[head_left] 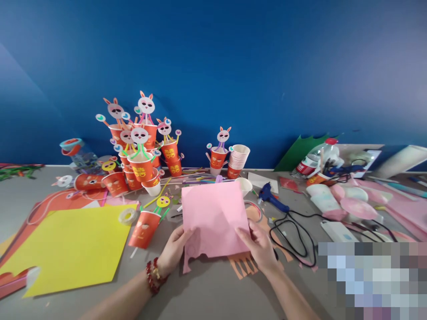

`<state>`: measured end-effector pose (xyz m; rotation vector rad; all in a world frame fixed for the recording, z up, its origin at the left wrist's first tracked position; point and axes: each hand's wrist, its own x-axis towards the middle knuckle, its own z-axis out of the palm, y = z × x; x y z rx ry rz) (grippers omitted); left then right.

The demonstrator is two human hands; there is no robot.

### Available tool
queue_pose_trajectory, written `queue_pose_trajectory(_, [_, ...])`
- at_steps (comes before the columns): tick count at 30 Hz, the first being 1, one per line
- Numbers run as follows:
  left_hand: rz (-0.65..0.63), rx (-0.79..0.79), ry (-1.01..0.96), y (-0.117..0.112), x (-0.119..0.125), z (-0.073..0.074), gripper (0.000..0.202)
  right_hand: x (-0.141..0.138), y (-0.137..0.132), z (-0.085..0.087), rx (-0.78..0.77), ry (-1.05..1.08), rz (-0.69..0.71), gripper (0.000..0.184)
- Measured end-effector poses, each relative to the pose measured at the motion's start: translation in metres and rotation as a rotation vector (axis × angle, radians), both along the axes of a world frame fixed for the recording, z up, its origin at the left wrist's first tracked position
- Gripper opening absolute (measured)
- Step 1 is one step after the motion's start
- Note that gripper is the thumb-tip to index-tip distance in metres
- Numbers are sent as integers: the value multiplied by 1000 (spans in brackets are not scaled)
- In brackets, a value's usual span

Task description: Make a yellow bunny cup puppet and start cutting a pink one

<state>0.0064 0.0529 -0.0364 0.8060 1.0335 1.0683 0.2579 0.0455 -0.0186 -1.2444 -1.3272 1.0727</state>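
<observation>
A pink paper sheet [213, 218] is held up over the grey table [207, 293], its lower left corner cut ragged. My left hand [173, 251] grips its bottom left edge, thumb on top, with a red bead bracelet at the wrist. My right hand [258, 246] pinches the bottom right edge. Under the sheet lies an orange paper piece [243, 266] cut into strips.
A stack of red paper cups with bunny faces [142, 146] stands at the back left. A yellow sheet [73, 246] lies left, a tape roll [127, 216] and a tipped red cup [144, 229] beside it. A blue glue gun [271, 198] with black cord lies right, a bottle [316, 160] behind.
</observation>
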Motion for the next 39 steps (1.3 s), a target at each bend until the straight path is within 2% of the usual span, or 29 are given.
queue_pose_trajectory(6, [-265,20,55,-5,-6,12,48,5,2,-12,40,-6,-49,36])
queue_pose_trajectory(8, [-287,46,62,-7,-7,14,45,6,2,-13,42,-8,-43,37])
queue_pose_trajectory(11, [-208,64,61,-7,-9,10,49,5,2,-9,15,-5,-28,39])
queue_pose_trajectory(15, [27,57,107,-2,-15,6,53,1,0,2,7,-52,72,37])
queue_pose_trajectory(17, [95,60,121,2,-19,10,51,-2,-2,4,19,-44,156,39])
queue_pose_trajectory(19, [125,102,175,7,-23,17,48,-5,-5,3,12,-23,229,51])
queue_pose_trajectory(21, [132,180,310,12,-27,25,42,-6,-7,-1,-15,-47,246,61])
queue_pose_trajectory(23, [98,281,491,16,-31,28,39,-5,-8,-4,-33,-102,225,61])
queue_pose_trajectory(26, [-42,419,801,18,-36,24,49,-1,-5,-6,17,-228,166,44])
queue_pose_trajectory(28, [-109,451,987,18,-36,19,57,3,-2,-4,83,-364,108,30])
queue_pose_trajectory(31, [-120,529,1095,16,-35,15,65,8,2,-3,142,-524,14,28])
queue_pose_trajectory(34, [-115,642,1151,14,-32,17,71,10,4,-5,179,-583,-25,28])
queue_pose_trajectory(37, [-191,604,1330,9,-30,24,66,8,4,-8,210,-619,13,26])
queue_pose_trajectory(39, [-287,543,1466,3,-28,33,53,5,3,-8,221,-623,59,26])
